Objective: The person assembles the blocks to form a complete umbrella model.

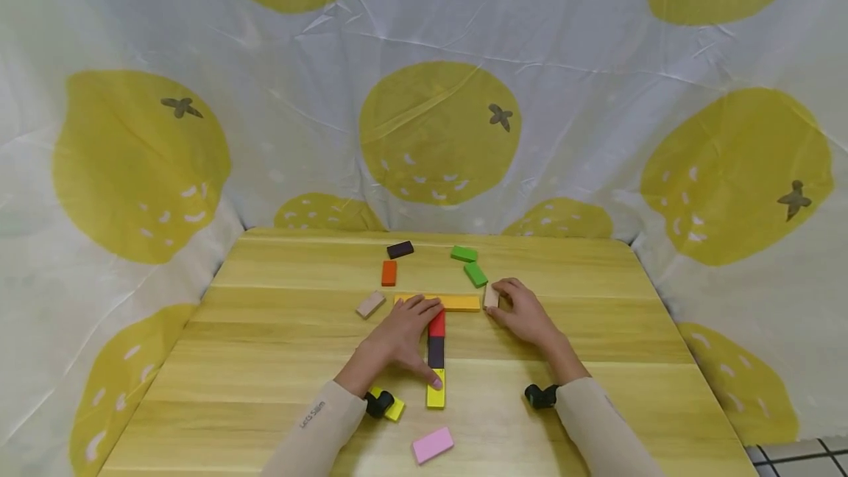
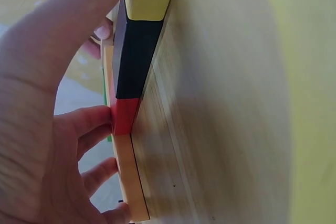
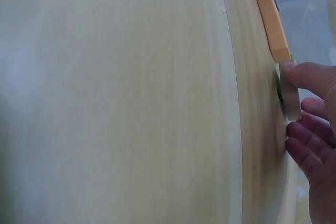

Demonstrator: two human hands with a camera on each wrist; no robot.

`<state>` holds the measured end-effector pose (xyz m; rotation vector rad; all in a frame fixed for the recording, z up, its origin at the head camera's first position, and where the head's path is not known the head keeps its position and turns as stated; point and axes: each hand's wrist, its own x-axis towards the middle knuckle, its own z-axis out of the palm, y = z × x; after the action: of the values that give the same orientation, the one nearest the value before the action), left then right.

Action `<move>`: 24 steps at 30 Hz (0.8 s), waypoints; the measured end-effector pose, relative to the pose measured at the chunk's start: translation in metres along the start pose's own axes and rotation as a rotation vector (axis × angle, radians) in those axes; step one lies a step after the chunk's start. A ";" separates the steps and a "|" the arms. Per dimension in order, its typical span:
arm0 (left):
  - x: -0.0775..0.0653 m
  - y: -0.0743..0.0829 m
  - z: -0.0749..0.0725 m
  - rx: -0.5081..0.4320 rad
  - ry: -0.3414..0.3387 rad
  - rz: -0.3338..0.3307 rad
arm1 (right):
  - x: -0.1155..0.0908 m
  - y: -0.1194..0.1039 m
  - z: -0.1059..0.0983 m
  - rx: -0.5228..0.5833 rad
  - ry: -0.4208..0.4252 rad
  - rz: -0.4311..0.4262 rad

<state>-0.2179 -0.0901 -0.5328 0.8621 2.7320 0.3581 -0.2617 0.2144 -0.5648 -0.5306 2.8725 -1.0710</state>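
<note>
Several blocks form a T in the head view: an orange-yellow bar across the top, then a red block, a black block and a yellow block running down in line. My left hand spreads over it, thumb on the yellow block, fingertips touching the red block and the orange bar in the left wrist view. My right hand pinches a plain wooden block between thumb and fingers, close by the bar's right end. In the right wrist view this wooden block stands end-on to the bar.
Beyond the T lie two green blocks, a dark block and an orange-red block. Another wooden block is left of the bar. A yellow block sits under the left wrist camera; a pink block is nearest the front.
</note>
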 end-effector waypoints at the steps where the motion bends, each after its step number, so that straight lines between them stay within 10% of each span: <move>1: 0.000 0.000 -0.001 -0.001 0.001 0.000 | 0.002 0.000 0.001 -0.003 0.003 0.003; 24: 0.000 -0.003 0.001 -0.004 -0.006 0.003 | 0.009 -0.007 0.005 -0.027 0.013 0.021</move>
<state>-0.2193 -0.0919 -0.5351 0.8654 2.7243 0.3609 -0.2674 0.2037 -0.5633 -0.4951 2.9007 -1.0373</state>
